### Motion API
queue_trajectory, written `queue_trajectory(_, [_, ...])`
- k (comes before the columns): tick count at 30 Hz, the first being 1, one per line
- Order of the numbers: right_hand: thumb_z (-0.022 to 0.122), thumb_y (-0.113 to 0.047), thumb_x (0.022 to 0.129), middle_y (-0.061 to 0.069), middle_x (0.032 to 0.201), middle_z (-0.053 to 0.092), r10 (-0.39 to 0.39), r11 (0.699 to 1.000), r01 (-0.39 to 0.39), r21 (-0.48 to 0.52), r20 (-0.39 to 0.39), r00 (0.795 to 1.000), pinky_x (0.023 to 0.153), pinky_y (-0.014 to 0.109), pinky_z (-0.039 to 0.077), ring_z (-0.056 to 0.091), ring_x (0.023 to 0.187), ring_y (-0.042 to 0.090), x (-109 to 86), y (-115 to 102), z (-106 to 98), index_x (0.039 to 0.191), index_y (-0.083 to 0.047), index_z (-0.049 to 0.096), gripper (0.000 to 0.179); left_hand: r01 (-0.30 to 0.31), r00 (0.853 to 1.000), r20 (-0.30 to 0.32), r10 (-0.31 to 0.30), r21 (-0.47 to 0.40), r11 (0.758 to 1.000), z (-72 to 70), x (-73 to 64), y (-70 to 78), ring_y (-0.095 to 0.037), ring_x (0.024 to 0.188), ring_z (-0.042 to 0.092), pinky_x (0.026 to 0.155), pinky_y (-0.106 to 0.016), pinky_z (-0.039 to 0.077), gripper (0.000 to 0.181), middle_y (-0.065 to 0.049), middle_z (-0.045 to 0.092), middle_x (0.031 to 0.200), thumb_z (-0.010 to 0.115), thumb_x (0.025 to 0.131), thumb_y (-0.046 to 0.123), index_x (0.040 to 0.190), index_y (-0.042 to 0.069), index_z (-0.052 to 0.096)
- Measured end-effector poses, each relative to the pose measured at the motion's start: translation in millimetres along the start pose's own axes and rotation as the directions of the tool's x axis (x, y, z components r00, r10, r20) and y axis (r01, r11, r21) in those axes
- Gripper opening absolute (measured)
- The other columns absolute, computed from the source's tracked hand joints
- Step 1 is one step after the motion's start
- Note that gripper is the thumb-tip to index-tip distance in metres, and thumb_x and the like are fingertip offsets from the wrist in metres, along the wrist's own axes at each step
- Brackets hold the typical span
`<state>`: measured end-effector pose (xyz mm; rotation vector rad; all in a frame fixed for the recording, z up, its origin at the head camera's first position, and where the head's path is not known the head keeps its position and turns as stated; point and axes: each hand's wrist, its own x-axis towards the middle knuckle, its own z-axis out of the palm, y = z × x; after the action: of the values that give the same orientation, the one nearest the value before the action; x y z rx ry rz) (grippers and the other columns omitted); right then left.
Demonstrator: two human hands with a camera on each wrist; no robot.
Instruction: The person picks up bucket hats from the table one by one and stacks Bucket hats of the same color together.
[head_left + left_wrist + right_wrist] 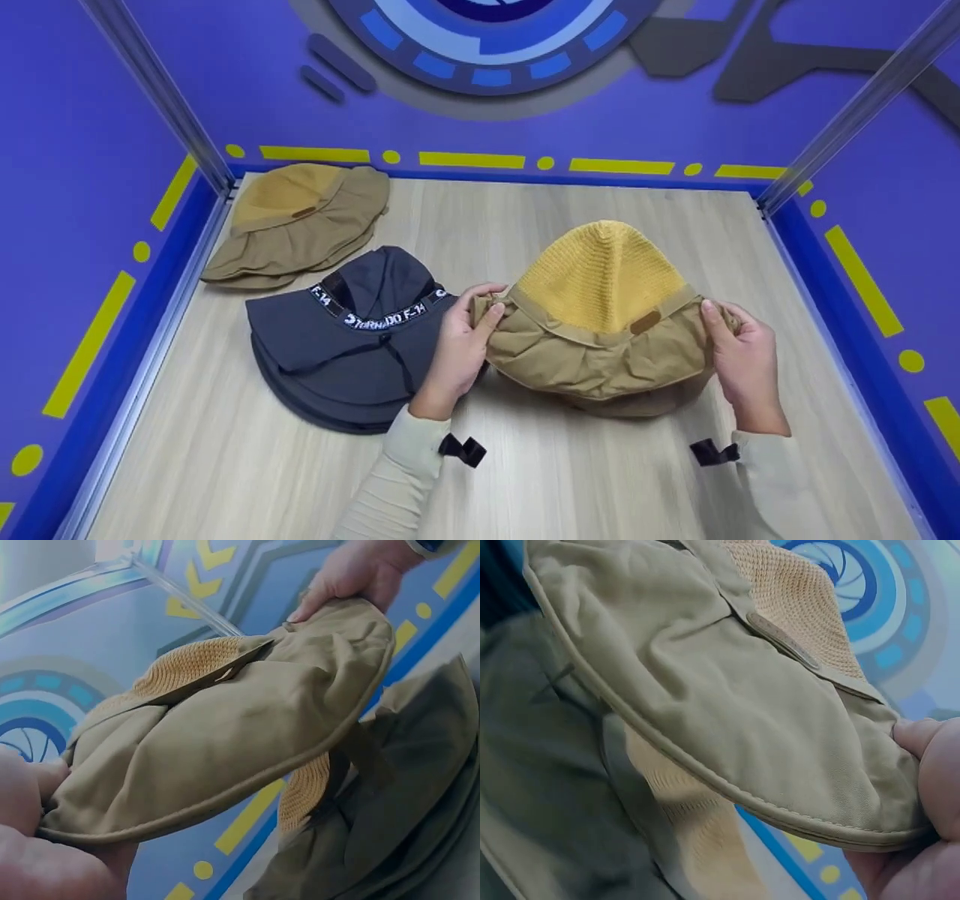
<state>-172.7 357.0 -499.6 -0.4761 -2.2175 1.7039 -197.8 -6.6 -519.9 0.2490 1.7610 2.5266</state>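
A sun hat with a yellow woven crown and khaki fabric brim is held up above the table, its small brown tag facing me. My left hand pinches one side of the brim, thumb on top. On the opposite side, my right hand grips the brim the same way. In the left wrist view, the brim stretches between both hands, with shaded khaki cloth below it. The right wrist view shows the tag and my right hand at the brim's edge.
A dark grey hat with a lettered band lies left of my left hand, partly behind it. Another khaki and yellow hat lies at the table's back left corner. Blue panels wall the wooden table at the back and sides.
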Motion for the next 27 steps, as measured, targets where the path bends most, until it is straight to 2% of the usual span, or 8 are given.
queue_trajectory(2, [0.072,-0.036,0.096,-0.010,0.061,0.061,-0.062,0.986,0.057,-0.159,-0.025,0.998,0.051,0.019,0.047,0.057,0.054,0.003,8.1,4,-8,0.101,-0.005,0.076,0.031,0.006,1.000,0.011,-0.007,0.118,0.993,0.5,4.2,-4.1,-0.013,0.091,0.068,0.080,-0.025,0.058,0.033,-0.010,0.070,0.107,0.063,0.101,0.008,0.132,-0.003,0.061])
queue_trajectory(4, [0.073,-0.040,0.095,-0.012,0.056,0.052,-0.132,0.938,0.109,-0.330,-0.046,0.990,0.051,0.019,0.040,0.050,0.053,0.003,15.8,9,-17,0.091,-0.006,0.075,0.034,0.012,0.999,0.031,-0.020,0.233,0.972,0.5,8.6,-8.9,-0.011,0.086,0.068,0.076,-0.024,0.057,0.032,-0.014,0.072,0.104,0.067,0.099,0.008,0.128,-0.003,0.064])
queue_trajectory(6, [0.076,-0.042,0.092,-0.012,0.054,0.044,-0.196,0.872,0.145,-0.467,-0.063,0.979,0.052,0.021,0.034,0.044,0.054,0.005,22.2,16,-24,0.082,-0.007,0.071,0.037,0.014,0.998,0.052,-0.034,0.354,0.935,1.1,12.3,-14.1,-0.009,0.081,0.067,0.071,-0.023,0.056,0.031,-0.015,0.074,0.101,0.070,0.097,0.009,0.125,-0.003,0.066])
queue_trajectory(8, [0.077,-0.042,0.091,-0.010,0.053,0.040,-0.231,0.824,0.157,-0.544,-0.071,0.970,0.054,0.023,0.031,0.042,0.056,0.008,27.0,22,-30,0.076,-0.006,0.066,0.041,0.007,0.997,0.060,-0.039,0.469,0.883,2.6,15.0,-19.9,-0.006,0.076,0.065,0.068,-0.021,0.055,0.031,-0.013,0.075,0.097,0.073,0.094,0.011,0.122,-0.001,0.068])
queue_trajectory(12, [0.075,-0.044,0.092,-0.008,0.055,0.041,-0.223,0.788,0.142,-0.599,-0.064,0.973,0.057,0.024,0.032,0.044,0.059,0.011,34.5,36,-36,0.077,-0.007,0.064,0.042,-0.004,0.999,0.033,-0.022,0.641,0.767,8.9,16.7,-29.0,-0.003,0.067,0.057,0.061,-0.020,0.048,0.028,-0.003,0.073,0.086,0.079,0.090,0.014,0.115,0.009,0.068])
queue_trajectory(18, [0.070,-0.049,0.095,-0.006,0.057,0.045,-0.134,0.768,0.073,-0.636,-0.049,0.990,0.057,0.025,0.036,0.049,0.061,0.013,46.9,57,-41,0.085,-0.007,0.065,0.043,-0.059,0.998,0.035,0.050,0.782,0.621,19.7,17.0,-39.3,-0.006,0.061,0.047,0.057,-0.023,0.041,0.026,0.003,0.056,0.069,0.081,0.086,0.011,0.100,0.012,0.059])
queue_trajectory(24, [0.063,-0.052,0.098,0.007,0.069,0.059,-0.078,0.730,0.064,-0.680,0.010,0.997,0.065,0.032,0.041,0.061,0.077,0.030,55.0,76,-41,0.089,-0.006,0.065,0.047,-0.033,0.999,0.019,0.032,0.859,0.511,26.3,15.7,-47.3,-0.015,0.069,0.056,0.065,-0.029,0.049,0.025,-0.003,0.066,0.080,0.080,0.085,0.007,0.094,0.011,0.057])
queue_trajectory(27, [0.064,-0.052,0.098,0.008,0.072,0.062,-0.063,0.716,0.060,-0.696,0.022,0.998,0.067,0.034,0.042,0.063,0.081,0.035,56.5,82,-38,0.088,-0.006,0.064,0.047,-0.021,1.000,0.011,0.023,0.882,0.471,28.3,15.7,-49.8,-0.020,0.078,0.064,0.072,-0.033,0.054,0.026,-0.006,0.068,0.085,0.081,0.084,0.006,0.092,0.010,0.056])
